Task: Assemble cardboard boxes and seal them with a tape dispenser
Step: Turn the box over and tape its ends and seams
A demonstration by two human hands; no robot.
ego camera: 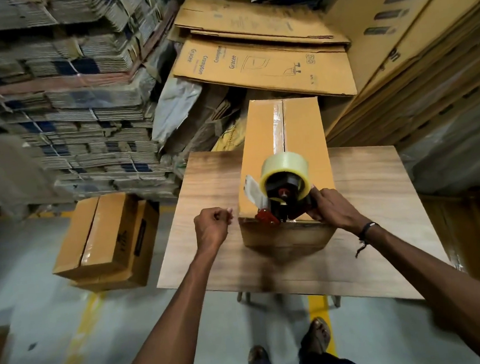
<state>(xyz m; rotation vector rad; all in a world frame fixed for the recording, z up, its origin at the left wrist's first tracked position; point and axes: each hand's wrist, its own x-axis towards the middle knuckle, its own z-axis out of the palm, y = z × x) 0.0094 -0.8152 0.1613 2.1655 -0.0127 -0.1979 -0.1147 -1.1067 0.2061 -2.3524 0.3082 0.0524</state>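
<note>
The right hand is gripping the tape dispenser at the box's near edge; the left hand is hovering curled, holding nothing. With nothing bracing the box on the table, a tearing pull is likely to drag it — or leave the tape end lifting.

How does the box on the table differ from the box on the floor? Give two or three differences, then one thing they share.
The box on the table stands lengthwise away from the person; the box on the floor lies tilted at an angle. The table box has a tape dispenser at its near edge, gripped by the right hand; nothing rests on the floor box. Both are brown cardboard with clear tape along the seam.
</note>
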